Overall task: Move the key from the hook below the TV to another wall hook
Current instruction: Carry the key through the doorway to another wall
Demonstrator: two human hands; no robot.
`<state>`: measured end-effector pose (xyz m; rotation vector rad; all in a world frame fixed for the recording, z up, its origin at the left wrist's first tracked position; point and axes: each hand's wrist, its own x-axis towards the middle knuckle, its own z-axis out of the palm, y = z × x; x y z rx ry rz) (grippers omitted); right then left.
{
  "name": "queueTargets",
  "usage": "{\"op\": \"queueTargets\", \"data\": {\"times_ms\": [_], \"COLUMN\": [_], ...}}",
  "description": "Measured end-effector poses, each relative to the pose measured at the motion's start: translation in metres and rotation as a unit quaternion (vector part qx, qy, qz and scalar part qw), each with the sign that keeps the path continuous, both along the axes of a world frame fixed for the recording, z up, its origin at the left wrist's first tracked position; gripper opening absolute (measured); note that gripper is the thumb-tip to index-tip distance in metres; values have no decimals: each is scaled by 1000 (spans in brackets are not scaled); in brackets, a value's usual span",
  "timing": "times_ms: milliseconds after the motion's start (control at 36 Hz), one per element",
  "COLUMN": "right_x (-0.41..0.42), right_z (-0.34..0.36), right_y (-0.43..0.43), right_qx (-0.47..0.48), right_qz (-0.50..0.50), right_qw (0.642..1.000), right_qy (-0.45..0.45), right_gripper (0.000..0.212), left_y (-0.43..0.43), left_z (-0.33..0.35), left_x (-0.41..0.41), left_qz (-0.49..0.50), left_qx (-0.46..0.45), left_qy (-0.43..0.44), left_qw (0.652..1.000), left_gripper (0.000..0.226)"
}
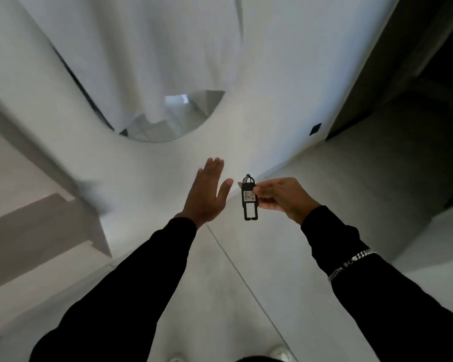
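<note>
Item: key [249, 197], on a black flat tag with a small pale label and a short loop at its top end. Location: in the air in front of the person, between the two hands, over pale floor [220, 296] and near the foot of a white wall [147, 168]. No hook and no TV show in this view.

Holder: right hand [280, 195]. Its fingers [258, 190] pinch the upper half of the tag from the side; the lower half hangs free below the grip. A small pale sliver beside the loop may be the key blade, too small to tell.

Other hand: left hand [207, 190], empty, fingers spread and flat, raised just beside the tag without touching it.

Also noted: round mirror [173, 121] on the wall above; chain bracelet [349, 263] over the right dark sleeve.

Handling, as judged: light, stiff, thin; likely to swing and twist from a single pinch. Smooth plastic may slip. Best taken on the flat faces of the tag, leaving the top loop clear for the next hook.

Task state, as judged: off the first hook, in carry.
</note>
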<state>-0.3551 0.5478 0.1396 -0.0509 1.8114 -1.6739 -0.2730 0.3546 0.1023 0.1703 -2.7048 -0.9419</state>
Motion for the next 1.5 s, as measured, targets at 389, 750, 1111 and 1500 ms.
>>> {"op": "queueTargets", "data": {"times_ms": [389,750,1111,1500], "right_x": [-119,-291,-507,-771], "right_z": [38,54,85,88], "right_y": [206,287,350,424], "right_qx": [-9,9,9,-52], "right_qz": [-108,-139,-189,-114], "right_qw": [994,988,975,983], "right_qy": [34,62,115,133], "right_gripper": [23,32,19,11], "left_y": [181,258,328,401], "left_z": [38,41,81,85], "left_x": [-169,-375,-601,-824], "left_qz": [-76,-114,-150,-65], "left_qx": [-33,75,-3,-115], "left_qy": [72,130,147,155], "left_qw": [994,982,978,979], "left_gripper": [51,35,48,60]}}
